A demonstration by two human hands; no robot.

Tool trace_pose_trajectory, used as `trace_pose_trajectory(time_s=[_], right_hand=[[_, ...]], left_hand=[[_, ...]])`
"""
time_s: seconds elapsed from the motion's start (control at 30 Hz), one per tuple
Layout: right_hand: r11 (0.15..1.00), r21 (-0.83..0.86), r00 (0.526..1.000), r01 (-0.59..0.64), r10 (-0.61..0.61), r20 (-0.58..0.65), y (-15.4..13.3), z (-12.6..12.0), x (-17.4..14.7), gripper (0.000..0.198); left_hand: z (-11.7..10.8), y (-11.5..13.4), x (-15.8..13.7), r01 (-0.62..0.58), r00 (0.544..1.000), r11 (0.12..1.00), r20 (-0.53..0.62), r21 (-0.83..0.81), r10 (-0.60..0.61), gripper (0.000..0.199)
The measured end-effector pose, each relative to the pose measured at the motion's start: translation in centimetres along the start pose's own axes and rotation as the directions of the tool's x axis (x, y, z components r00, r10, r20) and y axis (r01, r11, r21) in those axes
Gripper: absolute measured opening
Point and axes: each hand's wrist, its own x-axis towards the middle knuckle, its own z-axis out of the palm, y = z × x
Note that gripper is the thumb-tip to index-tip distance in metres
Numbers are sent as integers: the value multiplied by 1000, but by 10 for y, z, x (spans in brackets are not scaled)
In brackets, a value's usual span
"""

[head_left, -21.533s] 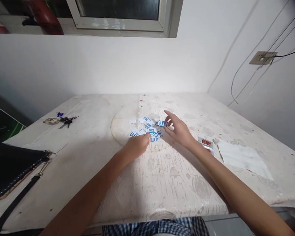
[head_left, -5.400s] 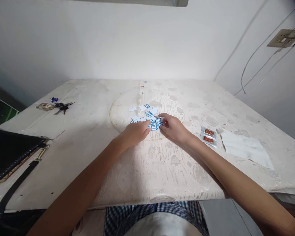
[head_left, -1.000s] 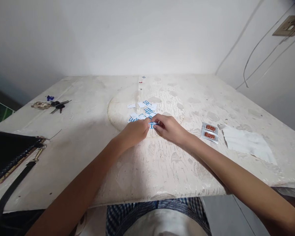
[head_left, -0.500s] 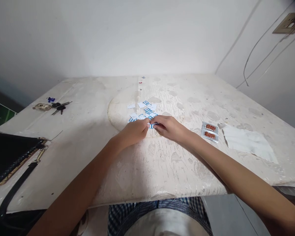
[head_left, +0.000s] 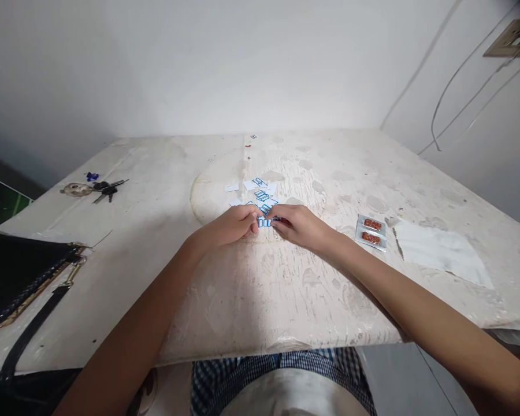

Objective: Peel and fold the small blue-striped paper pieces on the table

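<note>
Right fingers (head_left: 279, 212): pinching blue-and-white strip (head_left: 266, 222), right end | left fingers (head_left: 253, 216): at its left end, grip unclear

Fingers (head_left: 281, 208) partly cover a blue-lined card (head_left: 266, 222); the left edge crops a bag (head_left: 21, 271).

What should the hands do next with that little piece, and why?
Maybe lay the blue-lined piece on the table, nearer the body, to see it whole. The right hand seems to pinch and cover its right end, the left hand is at its other end, and more pieces crowd behind.
</note>
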Motion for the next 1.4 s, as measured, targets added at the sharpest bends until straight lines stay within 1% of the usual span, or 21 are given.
trace_pose_trajectory(time_s=[0.1, 0.23, 0.4, 0.47, 0.57, 0.83, 0.97, 1.03, 1.4], right_hand=[[1000, -18, 1000, 17, -17, -2, 0, 0, 0, 19], [999, -33, 999, 35, -35, -5, 0, 0, 1, 21], [999, -42, 1000, -2, 2, 5, -2, -1, 0, 27], [999, -43, 1000, 1, -1, 3, -1, 0, 0, 29], [999, -42, 1000, 21, -21, -2, 0, 1, 0, 28], [999, -43, 999, 24, -25, -21, 1, 3, 1, 24], [999, -31, 999, 28, -29, -32, 3, 5, 0, 22], [999, -26, 999, 27, -28, -29, 3, 5, 0, 22], [997, -77, 1000, 16, -16, -7, 1, 4, 0, 24]], left_hand=[[0, 2, 1, 30, 999, 999, -15, -33, -31, 31], [2, 4, 2, 49, 998, 998, -48, -25, -51, 32], [4, 7, 2, 64, 996, 996, -64, -64, -68, 28], [4, 8, 2, 66, 996, 995, -63, -72, -70, 27], [4, 7, 3, 60, 995, 994, -72, -89, -67, 28], [4, 7, 3, 93, 991, 991, -88, -100, -102, 27], [1, 3, 3, 107, 991, 976, -58, -188, -119, 20], [1, 2, 3, 103, 990, 972, -68, -212, -120, 22], [10, 2, 2, 6, 988, 1000, -153, -23, -10, 24]])
